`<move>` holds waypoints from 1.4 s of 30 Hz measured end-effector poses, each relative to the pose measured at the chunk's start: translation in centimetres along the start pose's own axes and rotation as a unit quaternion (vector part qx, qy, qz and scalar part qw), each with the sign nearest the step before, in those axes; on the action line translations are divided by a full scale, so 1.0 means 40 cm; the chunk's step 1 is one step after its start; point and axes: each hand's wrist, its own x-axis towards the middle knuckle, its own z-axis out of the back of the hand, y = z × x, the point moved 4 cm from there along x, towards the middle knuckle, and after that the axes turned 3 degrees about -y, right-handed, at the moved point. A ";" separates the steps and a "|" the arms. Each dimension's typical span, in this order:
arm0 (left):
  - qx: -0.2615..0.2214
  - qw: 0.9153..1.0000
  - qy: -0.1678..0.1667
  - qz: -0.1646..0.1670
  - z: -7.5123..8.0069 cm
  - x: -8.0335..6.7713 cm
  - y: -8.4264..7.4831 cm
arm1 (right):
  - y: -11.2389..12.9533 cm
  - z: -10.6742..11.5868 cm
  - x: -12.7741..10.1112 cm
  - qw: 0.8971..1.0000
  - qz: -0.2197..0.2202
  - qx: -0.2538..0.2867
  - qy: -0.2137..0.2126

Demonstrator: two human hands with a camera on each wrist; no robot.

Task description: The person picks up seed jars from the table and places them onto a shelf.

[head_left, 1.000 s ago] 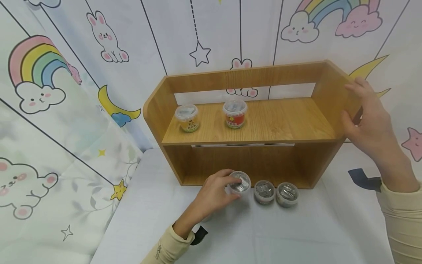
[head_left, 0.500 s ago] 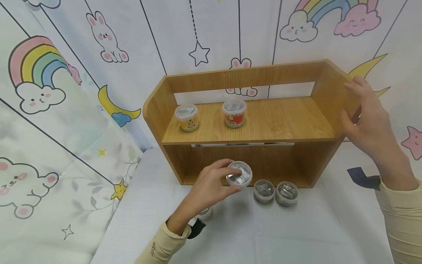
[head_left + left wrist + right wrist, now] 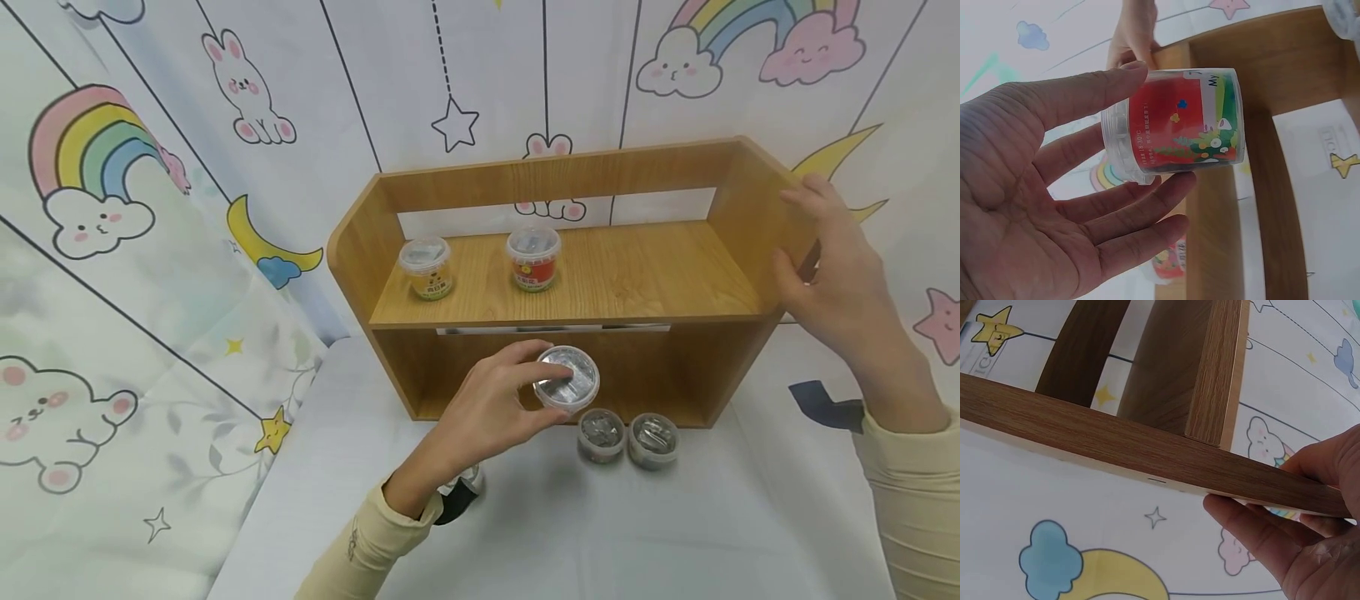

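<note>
My left hand [image 3: 487, 404] pinches a clear plastic tub [image 3: 583, 385] by its lidded end, raised before the lower compartment of a wooden shelf [image 3: 645, 267]. In the left wrist view the tub [image 3: 1179, 119] lies sideways between thumb and fingers, showing a red printed label. My right hand [image 3: 847, 275] grips the edge of the shelf's right side panel. Its thumb and fingers lie on either side of the board [image 3: 1116, 444] in the right wrist view. On the upper board stand a yellow-labelled tub [image 3: 429, 271] and a red-labelled tub [image 3: 534, 260].
Two more lidded tubs, a left one [image 3: 601, 435] and a right one [image 3: 654, 442], stand on the white tablecloth [image 3: 600, 533] before the shelf. Another tub [image 3: 472, 477] is partly hidden behind my left wrist. A patterned curtain [image 3: 480, 67] hangs behind.
My left hand has lifted the tub off the tablecloth and moved it up and slightly right. The tub behind my left wrist has come partly into view. My right hand stays on the shelf.
</note>
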 end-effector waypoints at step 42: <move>-0.010 0.999 -0.026 -0.020 0.046 0.282 -0.131 | -0.004 0.004 -0.003 1.000 0.002 0.016 -0.001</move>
